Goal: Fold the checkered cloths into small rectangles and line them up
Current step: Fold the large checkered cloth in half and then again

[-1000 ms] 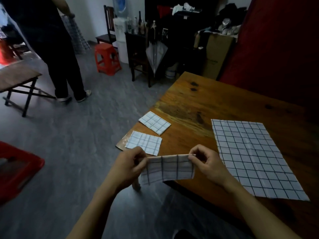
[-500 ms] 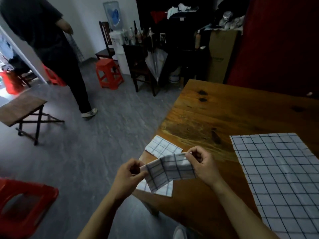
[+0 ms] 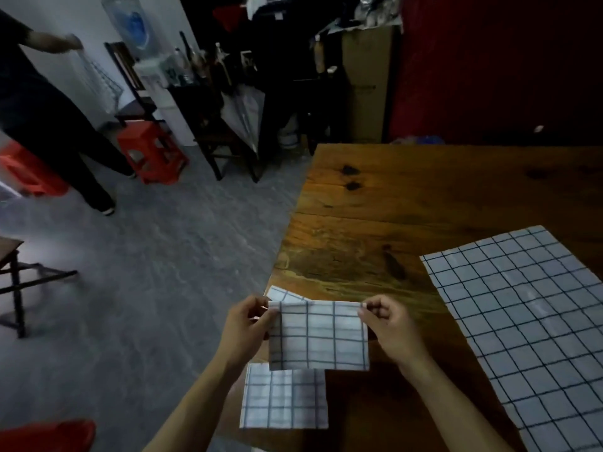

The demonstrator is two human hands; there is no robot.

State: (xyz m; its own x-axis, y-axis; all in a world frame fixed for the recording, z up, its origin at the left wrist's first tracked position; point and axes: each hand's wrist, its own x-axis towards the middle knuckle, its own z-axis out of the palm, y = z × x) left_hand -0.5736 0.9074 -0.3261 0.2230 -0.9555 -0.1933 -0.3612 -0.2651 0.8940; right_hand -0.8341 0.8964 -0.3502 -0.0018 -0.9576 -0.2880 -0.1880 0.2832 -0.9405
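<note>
Head view: both hands' fingers pinch one folded cloth (image 3: 318,336) (four cloths total).

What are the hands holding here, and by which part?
Both hold one folded checkered cloth by its top corners: left hand pinches the left corner, right hand the right.

held folded cloth (image 3: 318,336) now hangs square, not twisted.

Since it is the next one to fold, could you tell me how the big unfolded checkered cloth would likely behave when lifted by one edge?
The unfolded cloth lies flat on the table, so it is probably thin, light and floppy. The folded cloth hangs from two pinched corners, so lifting by both corners should limit sagging.
</note>
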